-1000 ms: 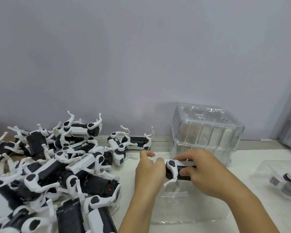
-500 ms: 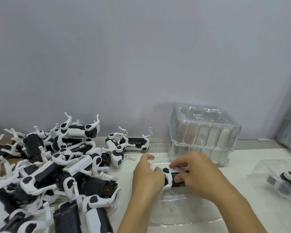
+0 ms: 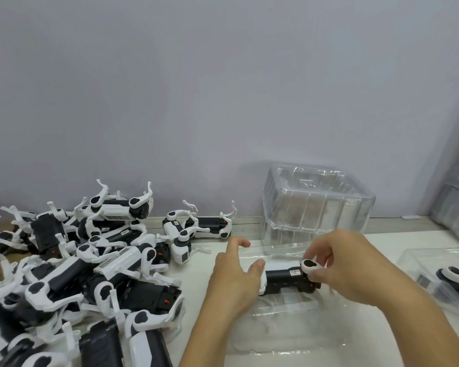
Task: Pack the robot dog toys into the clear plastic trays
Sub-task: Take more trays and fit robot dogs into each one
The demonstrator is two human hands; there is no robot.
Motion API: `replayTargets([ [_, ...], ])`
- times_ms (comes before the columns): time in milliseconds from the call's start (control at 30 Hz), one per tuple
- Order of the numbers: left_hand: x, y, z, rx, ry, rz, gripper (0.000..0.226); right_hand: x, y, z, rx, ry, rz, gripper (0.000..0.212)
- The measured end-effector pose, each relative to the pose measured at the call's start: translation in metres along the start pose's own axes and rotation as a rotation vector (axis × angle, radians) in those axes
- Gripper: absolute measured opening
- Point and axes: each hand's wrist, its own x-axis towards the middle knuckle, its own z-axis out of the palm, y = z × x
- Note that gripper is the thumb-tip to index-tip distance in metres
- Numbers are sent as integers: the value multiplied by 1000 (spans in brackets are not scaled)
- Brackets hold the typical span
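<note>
The robot dog toy (image 3: 289, 278) now lies lower in the tray (image 3: 289, 329), both hands (image 3: 236, 282) (image 3: 347, 268) gripping it.

White tabletop carrying toys and clear trays

The white table (image 3: 382, 242) is bearing a tangled pile of robot dog toys (image 3: 77, 274) on its left, a stack of clear plastic trays (image 3: 316, 205) sitting at the far edge by the wall, a single clear tray (image 3: 289, 327) lying near the middle, and another tray holding a toy (image 3: 445, 276) lying at the right.
</note>
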Motion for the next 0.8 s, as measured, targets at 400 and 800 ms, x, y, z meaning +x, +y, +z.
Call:
replayTargets([
  [400, 0, 1, 5, 76, 59, 93, 17, 7, 5, 17, 127, 112, 23, 22],
  [800, 1, 10, 7, -299, 175, -67, 7, 6, -31, 42, 176, -1, -207, 16],
])
